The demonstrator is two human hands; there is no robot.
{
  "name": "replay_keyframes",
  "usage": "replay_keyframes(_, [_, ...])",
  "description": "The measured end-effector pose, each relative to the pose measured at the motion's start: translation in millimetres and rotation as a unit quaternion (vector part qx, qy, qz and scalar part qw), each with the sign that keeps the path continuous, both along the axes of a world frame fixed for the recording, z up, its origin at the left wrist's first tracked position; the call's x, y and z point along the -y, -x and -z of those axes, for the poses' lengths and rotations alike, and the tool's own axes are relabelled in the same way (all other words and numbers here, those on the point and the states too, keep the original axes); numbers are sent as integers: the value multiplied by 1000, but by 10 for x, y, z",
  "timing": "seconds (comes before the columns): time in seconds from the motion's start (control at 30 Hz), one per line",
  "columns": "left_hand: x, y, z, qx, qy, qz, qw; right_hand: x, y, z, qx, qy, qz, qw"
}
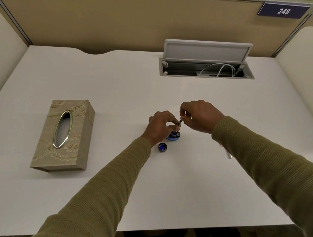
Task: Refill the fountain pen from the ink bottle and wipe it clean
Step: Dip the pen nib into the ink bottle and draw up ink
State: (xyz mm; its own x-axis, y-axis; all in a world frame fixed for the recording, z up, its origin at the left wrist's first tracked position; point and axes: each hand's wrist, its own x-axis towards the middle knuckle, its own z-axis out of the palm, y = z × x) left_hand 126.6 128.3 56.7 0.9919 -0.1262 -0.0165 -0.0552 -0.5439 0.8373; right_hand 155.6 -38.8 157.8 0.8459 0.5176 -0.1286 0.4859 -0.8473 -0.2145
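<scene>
1. Head view, setting: I see a white tabletop [110, 80] in a cubicle closed in by tan partition walls [104, 18]. A dark number plate [283, 11] reading 248 is fixed at far right.
2. Head view, far right of the tabletop: a cable hatch [205, 51] is set into the surface with its lid tilted up. White cables [221, 68] are looped inside.
3. Head view, left: a beige patterned tissue box [45, 148] lies flat, well apart from the hands. I can make out no tissue in its oval metal-rimmed slot.
4. Head view, centre: the blue ink bottle [174, 135] stands open on the tabletop. Its bottle cap [162, 147] lies just beside it on the near side, hollow side up.
5. The fountain pen [180, 124] is held tilted directly over the bottle's mouth, small and dark. I cannot tell whether its tip is in the ink.
6. Left hand [159, 127]: fingers curled, pinching the pen's lower end. The hand covers much of the bottle's left side.
7. Right hand [199, 116]: thumb and fingertips pinching the pen's upper end.
8. Both arms wear olive knit sleeves [101, 190]. A short silver piece [230, 155] lies on the tabletop against the right sleeve, too small for me to identify.
</scene>
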Motion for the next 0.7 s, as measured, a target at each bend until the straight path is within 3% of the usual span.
replay_keyframes(0.37, [-1,12,-97,3,-12,12,1000,106,40,20,14,-31,32,999])
replay_keyframes(0.7, [-150,114,-142,-4,17,-51,999,270,88,106,-14,-102,91,991])
